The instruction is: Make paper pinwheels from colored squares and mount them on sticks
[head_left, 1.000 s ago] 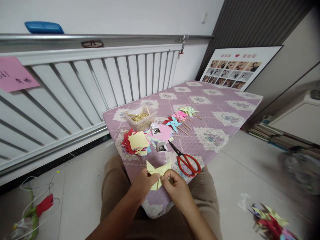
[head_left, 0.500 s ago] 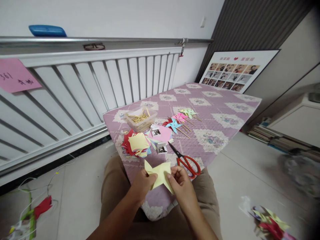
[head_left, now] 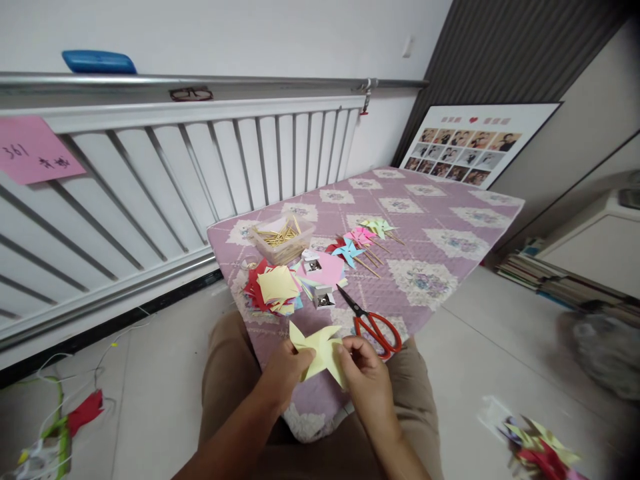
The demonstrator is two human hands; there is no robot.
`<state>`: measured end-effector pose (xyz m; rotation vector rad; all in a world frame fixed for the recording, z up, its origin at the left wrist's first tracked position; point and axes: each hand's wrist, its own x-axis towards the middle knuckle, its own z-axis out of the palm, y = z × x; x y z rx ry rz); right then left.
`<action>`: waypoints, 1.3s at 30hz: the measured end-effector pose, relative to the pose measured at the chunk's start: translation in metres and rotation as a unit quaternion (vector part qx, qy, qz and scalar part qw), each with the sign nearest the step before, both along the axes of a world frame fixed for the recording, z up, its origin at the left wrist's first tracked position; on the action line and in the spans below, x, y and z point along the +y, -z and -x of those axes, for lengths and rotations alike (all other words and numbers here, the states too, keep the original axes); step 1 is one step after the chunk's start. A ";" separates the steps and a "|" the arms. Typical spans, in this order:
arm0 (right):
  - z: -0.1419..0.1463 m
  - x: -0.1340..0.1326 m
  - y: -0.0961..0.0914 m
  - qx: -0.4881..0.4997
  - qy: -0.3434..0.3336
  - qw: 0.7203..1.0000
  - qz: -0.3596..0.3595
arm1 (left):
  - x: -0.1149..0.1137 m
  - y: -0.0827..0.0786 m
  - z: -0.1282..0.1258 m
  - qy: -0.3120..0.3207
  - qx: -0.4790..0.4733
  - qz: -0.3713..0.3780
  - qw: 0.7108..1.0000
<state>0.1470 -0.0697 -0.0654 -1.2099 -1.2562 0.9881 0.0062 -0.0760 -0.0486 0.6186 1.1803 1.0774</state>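
Observation:
A pale yellow paper pinwheel blank [head_left: 320, 355], cut from its corners, is held level over the near end of the table, above my lap. My left hand [head_left: 289, 371] pinches its left side between thumb and fingers. At the right side, my right hand [head_left: 367, 371] has thumb and fingertips closed on a flap of the same paper. Red-handled scissors [head_left: 376, 328] lie just beyond my right hand, blades pointing away. Behind the paper are a stack of coloured paper squares [head_left: 278, 285] and a small white box of metal pins [head_left: 324, 297].
A clear tub of wooden sticks [head_left: 284, 239] stands by the radiator [head_left: 260, 160]. Pinwheels on sticks, including a blue pinwheel [head_left: 349, 253], lie mid-table on a purple floral cloth [head_left: 370, 200]. More pinwheels [head_left: 543, 447] are on the floor at right. A second pin box [head_left: 313, 265] sits behind the first.
The top right flap of the yellow paper now slants inward instead of standing upright. My right hand has shifted slightly to the right; my left hand keeps its hold.

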 end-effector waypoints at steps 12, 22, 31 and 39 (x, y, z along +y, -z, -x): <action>-0.009 0.002 -0.012 -0.362 -0.052 0.861 -0.354 | -0.002 -0.014 0.000 -0.003 -0.001 0.006 1.000; -0.015 0.000 -0.009 -0.419 -0.101 0.825 -0.365 | -0.004 -0.006 0.004 0.005 0.027 -0.002 1.000; -0.015 0.002 -0.019 -0.416 -0.128 0.812 -0.388 | -0.004 -0.008 0.007 0.005 0.048 -0.004 0.999; -0.015 0.003 -0.021 -0.429 -0.142 0.800 -0.395 | -0.004 -0.005 0.008 0.004 0.026 0.005 1.000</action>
